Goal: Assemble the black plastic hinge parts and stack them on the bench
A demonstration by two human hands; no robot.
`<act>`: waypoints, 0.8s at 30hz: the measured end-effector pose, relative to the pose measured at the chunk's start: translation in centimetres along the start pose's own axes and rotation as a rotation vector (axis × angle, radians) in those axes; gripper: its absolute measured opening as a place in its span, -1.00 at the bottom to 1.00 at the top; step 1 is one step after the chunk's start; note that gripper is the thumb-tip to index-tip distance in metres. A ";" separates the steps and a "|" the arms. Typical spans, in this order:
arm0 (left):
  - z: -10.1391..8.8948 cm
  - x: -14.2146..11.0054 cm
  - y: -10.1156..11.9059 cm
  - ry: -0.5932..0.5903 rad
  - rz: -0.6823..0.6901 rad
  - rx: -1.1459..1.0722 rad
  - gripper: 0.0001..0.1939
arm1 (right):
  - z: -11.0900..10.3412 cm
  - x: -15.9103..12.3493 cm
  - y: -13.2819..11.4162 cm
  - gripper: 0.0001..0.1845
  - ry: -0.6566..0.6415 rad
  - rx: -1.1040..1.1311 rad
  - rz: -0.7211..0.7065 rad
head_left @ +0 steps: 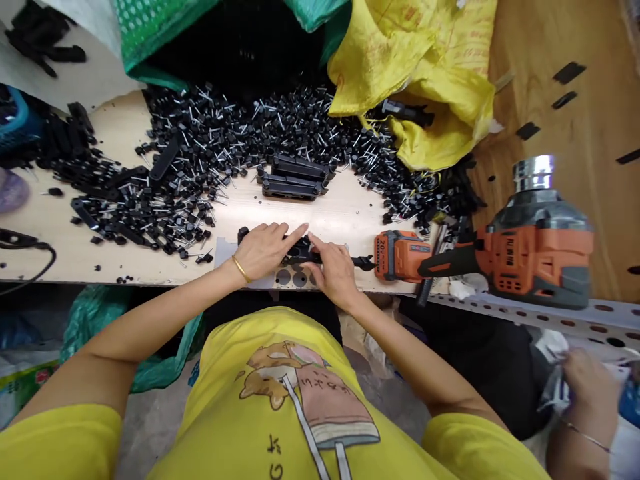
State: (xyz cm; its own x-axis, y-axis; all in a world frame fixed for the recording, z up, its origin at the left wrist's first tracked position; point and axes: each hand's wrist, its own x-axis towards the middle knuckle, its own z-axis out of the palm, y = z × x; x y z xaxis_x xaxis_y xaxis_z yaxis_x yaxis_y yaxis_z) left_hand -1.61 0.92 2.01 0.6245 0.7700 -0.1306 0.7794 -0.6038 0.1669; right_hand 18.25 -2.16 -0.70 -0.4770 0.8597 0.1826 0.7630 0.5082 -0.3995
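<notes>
Both hands are at one black part (299,252) on the worktop (350,212), to the left of the drill (530,247). The left hand (265,251) lies over the part's left stretch, palm down, its fingers close together and pointing towards the right hand (335,272). The right hand has its thumb and forefinger a narrow gap apart, with the part between them; how firmly either hand grips it cannot be told. The part's right end reaches close to the drill's orange battery.

The drill lies on its side, its silver socket pointing away from the person. Left of the drill and beyond the hands, a few black bars (295,179) lie side by side. Farther from the person than the drill's battery, and spreading well to its left, is a wide heap of black knobs (250,137) with silver pins. A yellow sack (415,73) lies beyond the battery, partly over the heap; a green bag (160,37) is farther left. Nearer the person than the drill, and to its right, a co-worker's hand (590,380) is beside crumpled white material (553,353).
</notes>
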 end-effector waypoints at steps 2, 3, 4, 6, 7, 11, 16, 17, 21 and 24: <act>-0.4 0.1 -0.5 -0.012 0.070 0.050 -0.37 | -1.0 -0.3 -0.1 -0.50 -0.055 -0.024 -0.042; -0.7 -0.2 -0.9 -0.015 0.113 0.059 -0.36 | -1.6 -0.5 0.0 -0.53 -0.101 -0.057 -0.060; -0.9 -0.7 -1.2 -0.010 0.146 0.053 -0.35 | -2.3 -0.7 0.1 -0.56 -0.160 -0.095 -0.076; -1.4 -2.2 -1.5 0.011 0.189 -0.027 -0.35 | -3.9 -1.2 0.0 -0.63 -0.298 -0.120 -0.110; -1.5 -3.1 -1.3 0.037 0.215 -0.121 -0.36 | -4.6 -1.4 -0.2 -0.64 -0.368 -0.066 -0.139; -1.4 -7.7 1.8 0.219 0.340 -0.778 -0.33 | -6.5 -1.7 -2.6 -0.65 -0.513 0.535 -0.201; -0.4 -11.4 5.6 0.453 -0.084 -1.117 -0.42 | -5.9 -1.3 -6.4 -0.54 -0.606 1.111 0.080; -0.3 -11.7 5.8 0.453 -0.138 -1.130 -0.46 | -5.6 -1.3 -6.9 -0.52 -0.615 1.161 0.165; -0.4 -11.2 5.5 0.347 -0.216 -1.301 -0.45 | -4.8 -1.5 -8.2 -0.45 -0.568 1.269 0.411; -1.0 -10.0 5.9 0.458 -0.235 -1.487 -0.43 | -4.7 -1.1 -8.5 -0.43 -0.448 1.331 0.402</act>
State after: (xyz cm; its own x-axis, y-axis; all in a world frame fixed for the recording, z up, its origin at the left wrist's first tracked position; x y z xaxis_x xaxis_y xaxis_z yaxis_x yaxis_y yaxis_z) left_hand -3.29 -10.15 5.32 0.2185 0.9750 -0.0412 -0.0638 0.0564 0.9964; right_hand 14.35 -7.19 6.67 -0.6162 0.7154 -0.3293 0.0343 -0.3933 -0.9187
